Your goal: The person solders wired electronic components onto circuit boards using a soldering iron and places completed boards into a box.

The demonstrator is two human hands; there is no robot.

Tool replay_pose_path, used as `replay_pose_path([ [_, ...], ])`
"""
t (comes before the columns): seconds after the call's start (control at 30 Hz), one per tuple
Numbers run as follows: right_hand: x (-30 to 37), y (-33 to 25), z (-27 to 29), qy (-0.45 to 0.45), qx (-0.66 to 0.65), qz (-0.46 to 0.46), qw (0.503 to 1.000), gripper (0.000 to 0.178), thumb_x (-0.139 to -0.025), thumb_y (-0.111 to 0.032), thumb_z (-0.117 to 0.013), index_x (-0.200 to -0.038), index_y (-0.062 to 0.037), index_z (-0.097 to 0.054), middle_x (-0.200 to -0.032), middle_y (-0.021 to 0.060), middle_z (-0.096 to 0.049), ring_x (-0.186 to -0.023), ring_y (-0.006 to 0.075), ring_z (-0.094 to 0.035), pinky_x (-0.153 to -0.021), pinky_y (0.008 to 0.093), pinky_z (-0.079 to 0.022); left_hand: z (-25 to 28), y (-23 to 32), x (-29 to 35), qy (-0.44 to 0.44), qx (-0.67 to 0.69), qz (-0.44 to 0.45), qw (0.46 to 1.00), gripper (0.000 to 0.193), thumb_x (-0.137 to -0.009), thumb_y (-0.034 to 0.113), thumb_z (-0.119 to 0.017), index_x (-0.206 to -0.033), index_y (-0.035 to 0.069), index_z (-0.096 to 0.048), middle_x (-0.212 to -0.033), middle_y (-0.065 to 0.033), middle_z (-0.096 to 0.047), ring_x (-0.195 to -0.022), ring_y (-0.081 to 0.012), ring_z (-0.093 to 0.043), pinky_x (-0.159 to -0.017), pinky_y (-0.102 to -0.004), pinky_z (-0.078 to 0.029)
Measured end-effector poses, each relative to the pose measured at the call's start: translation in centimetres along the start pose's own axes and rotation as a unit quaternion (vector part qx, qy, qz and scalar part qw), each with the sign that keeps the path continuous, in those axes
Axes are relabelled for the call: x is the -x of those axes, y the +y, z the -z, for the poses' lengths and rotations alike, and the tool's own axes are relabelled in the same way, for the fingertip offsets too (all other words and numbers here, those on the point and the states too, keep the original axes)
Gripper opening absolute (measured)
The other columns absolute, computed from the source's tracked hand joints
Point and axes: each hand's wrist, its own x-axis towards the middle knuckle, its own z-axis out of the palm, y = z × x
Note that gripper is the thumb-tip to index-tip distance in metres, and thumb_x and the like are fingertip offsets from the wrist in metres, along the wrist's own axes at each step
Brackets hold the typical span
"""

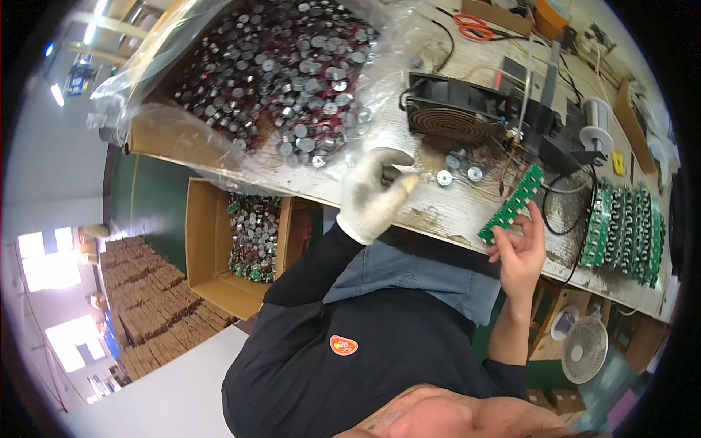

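Observation:
My right hand, bare, grips a narrow green circuit board by its lower part, thumb on one side and fingers behind. The board is tilted over the table's front edge. My left hand wears a white work glove with a worn, dirty thumb. Its thumb and forefinger curve apart with nothing visible between them; the other fingers are partly hidden. Between my hands, a few small round metal motors with thin wires lie on the table. Just beyond them stands a black fan with a round grille.
A plastic-lined box heaped with small motors fills the far left. Below the table's edge, a cardboard box holds more. Stacked green boards lie at right, near a solder spool. Orange-handled scissors and cables lie at the back.

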Motion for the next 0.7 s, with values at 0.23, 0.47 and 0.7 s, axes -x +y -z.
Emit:
replay_pose_path([
  [0.23,2.9,2.8,-1.0,0.049,0.128,0.3,0.944,0.049,-0.08,0.003,-0.069,-0.124,0.0025,-0.049,-0.092,0.0062,-0.057,-0.064,0.0078,-0.051,-0.052,0.0204,-0.039,5.5,4.2,-3.6,0.183,0.306,0.088,0.93,0.017,-0.088,0.021,-0.063,-0.084,0.005,-0.061,-0.07,-0.0005,-0.058,-0.054,-0.0077,-0.051,-0.048,-0.0214,-0.038],
  [0.47,5.8,-3.3,-16.8,-0.359,0.128,0.418,0.824,0.062,-0.07,-0.009,-0.079,-0.124,0.0055,-0.052,-0.117,0.0212,-0.053,-0.102,0.0343,-0.055,-0.087,0.0391,-0.046,6.2,7.5,-10.7,0.21,0.46,0.041,0.862,0.015,-0.084,0.024,-0.067,-0.081,0.012,-0.06,-0.065,0.0004,-0.055,-0.05,-0.0114,-0.05,-0.048,-0.0241,-0.039],
  [0.7,7.3,-3.6,-21.1,-0.219,0.148,0.499,0.826,0.037,-0.071,-0.009,-0.076,-0.102,0.0018,-0.059,-0.111,0.0188,-0.052,-0.104,0.0375,-0.052,-0.089,0.0433,-0.044,7.0,6.3,-13.4,0.254,0.489,0.047,0.833,0.021,-0.082,0.03,-0.069,-0.077,0.012,-0.06,-0.061,0.0007,-0.052,-0.046,-0.0154,-0.048,-0.045,-0.0303,-0.038],
])
